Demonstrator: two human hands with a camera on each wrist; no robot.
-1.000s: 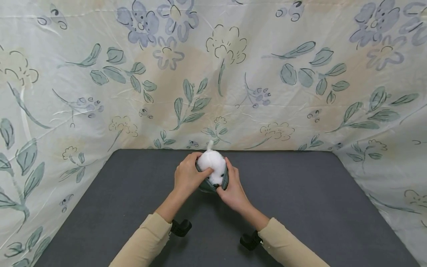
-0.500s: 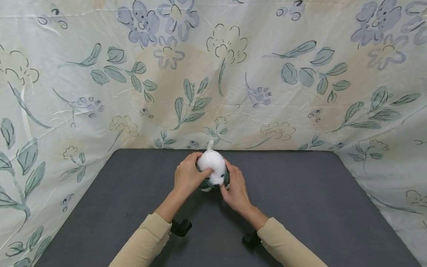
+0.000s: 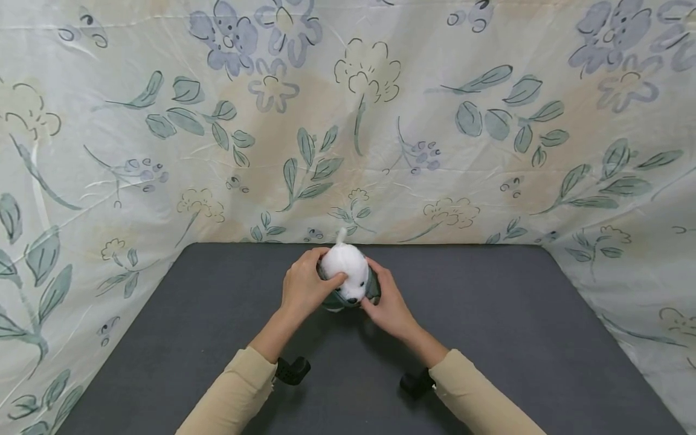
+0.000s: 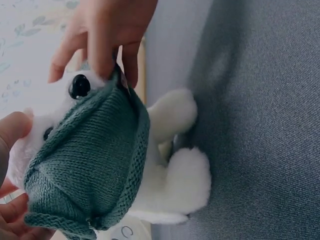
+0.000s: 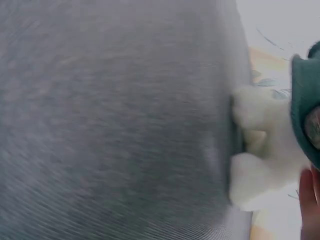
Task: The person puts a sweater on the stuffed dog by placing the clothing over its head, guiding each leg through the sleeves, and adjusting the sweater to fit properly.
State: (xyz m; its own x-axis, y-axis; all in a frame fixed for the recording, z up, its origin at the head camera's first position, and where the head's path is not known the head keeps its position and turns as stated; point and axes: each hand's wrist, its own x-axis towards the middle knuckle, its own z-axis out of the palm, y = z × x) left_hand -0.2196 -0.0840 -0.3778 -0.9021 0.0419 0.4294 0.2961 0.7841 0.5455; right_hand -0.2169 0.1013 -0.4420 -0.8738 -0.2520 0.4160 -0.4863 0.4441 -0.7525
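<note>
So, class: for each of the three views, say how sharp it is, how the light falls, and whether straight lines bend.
Head view: sharp, evenly lit, soft shadows under the hands, and the table edges bow slightly. Left wrist view: crisp on the green knit and the plush toy, pale and washed out behind. Right wrist view: smeared throughout, with the grey surface streaked.

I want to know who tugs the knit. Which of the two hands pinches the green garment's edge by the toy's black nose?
The right hand, pinching the green knit garment at its rim; the left hand grips the white plush dog instead.
</note>
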